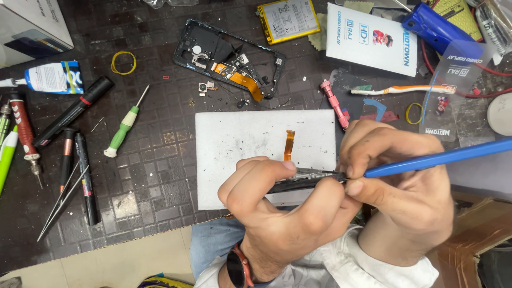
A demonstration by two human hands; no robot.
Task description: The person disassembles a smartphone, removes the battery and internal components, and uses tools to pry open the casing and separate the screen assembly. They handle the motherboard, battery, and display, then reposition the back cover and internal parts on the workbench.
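The white pad (245, 138) lies bare above the hands save for an orange ribbon cable (288, 144), while the green screwdriver (124, 125), tweezers (60, 201) and phone frame (229, 57) crowd the mat around it.

pad (240, 138) centre | phone frame (229, 58) behind pad | screwdriver (125, 125) left | toothbrush (400, 89) right
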